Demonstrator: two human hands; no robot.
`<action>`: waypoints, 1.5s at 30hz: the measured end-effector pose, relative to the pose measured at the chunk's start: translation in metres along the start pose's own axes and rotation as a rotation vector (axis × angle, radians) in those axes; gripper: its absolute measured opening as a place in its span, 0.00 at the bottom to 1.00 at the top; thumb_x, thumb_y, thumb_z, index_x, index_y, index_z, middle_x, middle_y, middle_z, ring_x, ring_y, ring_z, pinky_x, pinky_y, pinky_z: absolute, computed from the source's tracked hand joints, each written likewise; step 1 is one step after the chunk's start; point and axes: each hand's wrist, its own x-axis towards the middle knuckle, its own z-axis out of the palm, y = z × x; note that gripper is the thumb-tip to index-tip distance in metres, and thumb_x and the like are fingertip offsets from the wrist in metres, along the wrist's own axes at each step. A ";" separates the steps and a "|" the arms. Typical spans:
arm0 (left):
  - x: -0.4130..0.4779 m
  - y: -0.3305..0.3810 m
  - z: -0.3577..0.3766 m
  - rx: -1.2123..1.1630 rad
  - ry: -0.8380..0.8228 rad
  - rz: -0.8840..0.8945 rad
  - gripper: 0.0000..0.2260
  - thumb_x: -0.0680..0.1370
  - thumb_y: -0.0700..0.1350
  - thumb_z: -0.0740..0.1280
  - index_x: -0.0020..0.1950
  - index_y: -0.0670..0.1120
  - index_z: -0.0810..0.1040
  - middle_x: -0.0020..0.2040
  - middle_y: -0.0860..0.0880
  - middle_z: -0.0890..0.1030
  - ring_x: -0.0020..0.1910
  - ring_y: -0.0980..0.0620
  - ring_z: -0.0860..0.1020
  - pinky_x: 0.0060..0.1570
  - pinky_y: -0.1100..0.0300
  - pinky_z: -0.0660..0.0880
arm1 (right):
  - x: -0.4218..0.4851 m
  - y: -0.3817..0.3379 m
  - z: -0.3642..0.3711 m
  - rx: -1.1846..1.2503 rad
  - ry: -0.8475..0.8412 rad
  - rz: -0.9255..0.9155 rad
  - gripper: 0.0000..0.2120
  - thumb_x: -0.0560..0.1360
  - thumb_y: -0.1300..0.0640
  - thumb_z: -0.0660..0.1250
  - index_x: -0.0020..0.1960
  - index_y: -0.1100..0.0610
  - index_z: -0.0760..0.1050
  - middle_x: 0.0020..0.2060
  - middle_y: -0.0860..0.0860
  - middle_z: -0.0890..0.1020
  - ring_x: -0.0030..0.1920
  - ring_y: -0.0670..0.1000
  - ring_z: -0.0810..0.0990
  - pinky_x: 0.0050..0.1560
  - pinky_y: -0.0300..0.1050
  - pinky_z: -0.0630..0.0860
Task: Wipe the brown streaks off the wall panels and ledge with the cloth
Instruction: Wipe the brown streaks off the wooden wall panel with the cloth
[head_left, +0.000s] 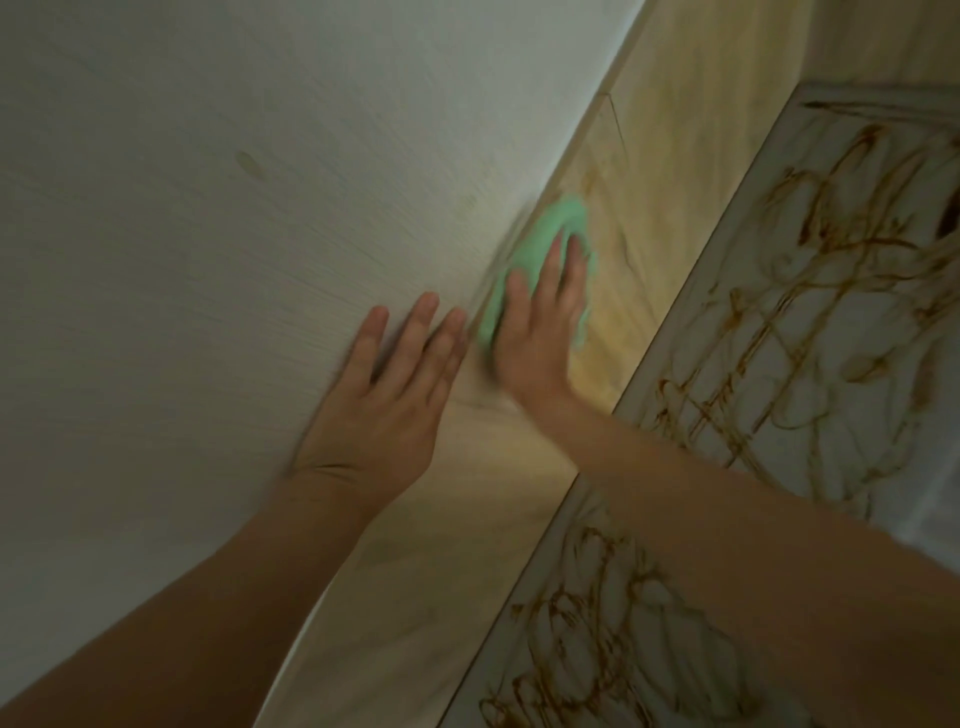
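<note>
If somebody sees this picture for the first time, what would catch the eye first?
The green cloth stands out at the centre, pressed flat under the right hand on the pale wood panel. On the right, tangled brown streaks cover the grey panel. The left hand rests open on the white panel, beside the cloth.

A pale yellowish wood-grain ledge (675, 171) runs diagonally between a white wood-grain wall panel (182, 234) and a grey-white panel (769, 291). A mint-green cloth (550, 223) lies on the ledge, close to the white panel's edge, under the flat right hand (540, 332). The left hand (384, 405) rests flat on the white panel. Looping brown streaks (841, 218) cover the grey-white panel.
</note>
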 end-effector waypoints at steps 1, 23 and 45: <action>0.001 0.001 -0.001 0.004 -0.009 0.002 0.27 0.84 0.42 0.49 0.83 0.37 0.54 0.83 0.39 0.56 0.82 0.34 0.54 0.79 0.32 0.48 | 0.033 -0.005 -0.006 0.014 0.053 0.022 0.32 0.84 0.41 0.49 0.84 0.54 0.51 0.83 0.56 0.53 0.83 0.56 0.48 0.81 0.62 0.49; 0.113 0.014 -0.015 -0.125 -0.057 -0.082 0.27 0.84 0.44 0.44 0.83 0.37 0.53 0.84 0.35 0.50 0.83 0.35 0.48 0.81 0.39 0.45 | 0.099 0.022 -0.051 0.058 -0.119 0.203 0.30 0.87 0.41 0.49 0.85 0.47 0.45 0.84 0.51 0.46 0.83 0.51 0.42 0.80 0.50 0.39; 0.146 0.024 0.013 -0.161 -0.183 -0.073 0.36 0.82 0.55 0.49 0.83 0.38 0.39 0.82 0.32 0.40 0.82 0.34 0.38 0.80 0.38 0.38 | 0.146 0.053 -0.039 0.117 0.065 0.222 0.28 0.86 0.41 0.50 0.84 0.48 0.52 0.84 0.48 0.52 0.83 0.48 0.44 0.82 0.55 0.43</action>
